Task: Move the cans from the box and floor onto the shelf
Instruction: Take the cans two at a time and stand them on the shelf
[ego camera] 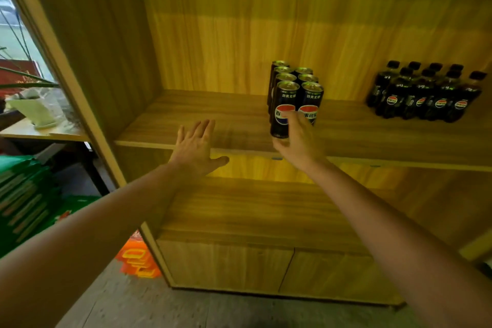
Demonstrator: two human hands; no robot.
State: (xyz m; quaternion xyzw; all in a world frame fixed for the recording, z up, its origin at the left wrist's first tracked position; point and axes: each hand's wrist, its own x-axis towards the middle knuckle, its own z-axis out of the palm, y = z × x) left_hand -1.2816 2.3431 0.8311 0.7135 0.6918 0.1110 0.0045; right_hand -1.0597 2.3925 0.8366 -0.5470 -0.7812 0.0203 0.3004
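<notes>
Two bare forearms are reaching up from the bottom corners of the frame toward the shelf (239, 120) at centre. The left hand (195, 148) is hovering flat at the shelf's front edge, fingers spread and holding nothing. The right hand (298, 141), just right of centre, is wrapping its fingers around the base of the front can (283, 109), thumb side blurred, so how firm the grip is cannot be told.

That can is standing at the front of a double row of cans (295, 80), touching or nearly touching its neighbour. Judging from this, the main risk is a knock: sliding the can in crooked or letting go while it is tilted could be tipping it into the row and toppling several. It is also sitting near the shelf's front edge, so a careless release could be sending it off to the floor (186, 309).

Whether its base is resting on the board or hanging just above it is hidden by the hand. The rear cans are showing only their tops. The bottles (426, 93) at the right are soft, and the last is partly cut off. No source box is clearly showing; green packs (24, 194) and an orange pack (137, 258) at lower left are hard to read.
</notes>
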